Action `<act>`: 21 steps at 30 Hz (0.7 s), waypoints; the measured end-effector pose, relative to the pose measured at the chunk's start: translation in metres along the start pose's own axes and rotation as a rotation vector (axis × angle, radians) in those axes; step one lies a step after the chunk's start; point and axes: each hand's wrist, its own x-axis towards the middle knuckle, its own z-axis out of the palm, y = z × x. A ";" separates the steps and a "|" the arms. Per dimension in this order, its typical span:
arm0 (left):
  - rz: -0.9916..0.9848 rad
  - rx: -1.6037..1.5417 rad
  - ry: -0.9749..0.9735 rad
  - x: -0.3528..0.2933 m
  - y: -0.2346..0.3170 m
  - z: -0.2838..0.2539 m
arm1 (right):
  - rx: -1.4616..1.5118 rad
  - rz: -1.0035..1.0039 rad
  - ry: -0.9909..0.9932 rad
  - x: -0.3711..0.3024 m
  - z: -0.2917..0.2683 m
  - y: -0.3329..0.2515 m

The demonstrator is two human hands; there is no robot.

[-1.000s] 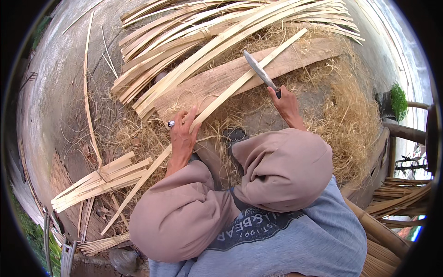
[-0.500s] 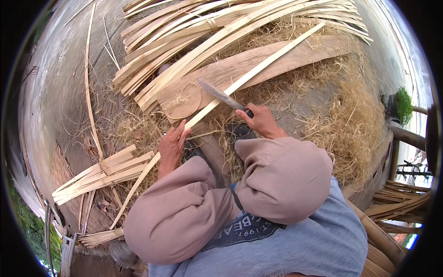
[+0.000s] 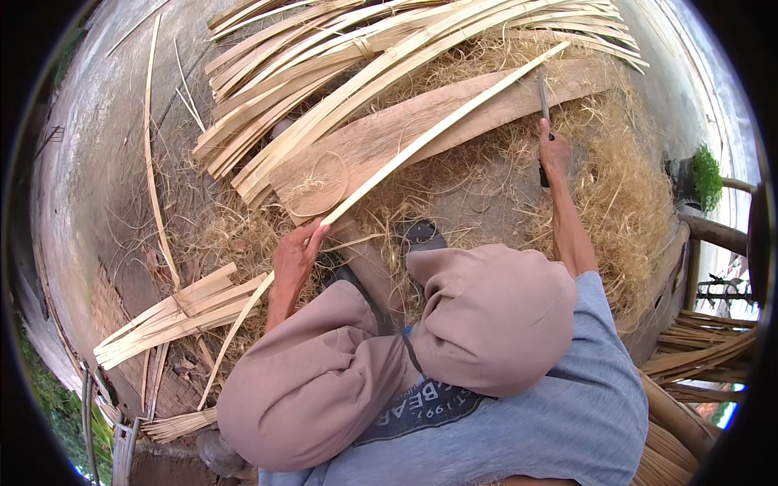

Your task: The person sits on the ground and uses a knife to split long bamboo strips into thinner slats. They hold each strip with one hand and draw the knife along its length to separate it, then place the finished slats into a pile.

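Observation:
A long pale bamboo strip (image 3: 442,142) slants from beside my left knee up to the far right, over a wide brown board (image 3: 381,121). My left hand (image 3: 297,253) pinches this strip near the board's close end. Stretched out to the right, my right hand (image 3: 555,152) is closed round the dark handle of a knife (image 3: 544,91). The knife's narrow blade points away from me, by the strip's far end; whether it touches the strip I cannot tell. A thin curled loop of shaving (image 3: 347,174) lies on the board's near end.
Many split bamboo strips (image 3: 324,85) are piled beyond the board. Curly shavings (image 3: 620,211) cover the ground at right and around the board. A smaller bundle of strips (image 3: 174,316) lies to my left. A green plant (image 3: 707,178) and bamboo poles (image 3: 713,232) stand at the right edge.
My right hand has swung outward to the far right with the knife, from the strip's middle to near its far end. My left hand keeps its hold, shifted slightly.

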 end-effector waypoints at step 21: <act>-0.277 -0.135 -0.229 0.009 0.003 0.007 | 0.005 -0.104 -0.051 0.048 -0.031 0.004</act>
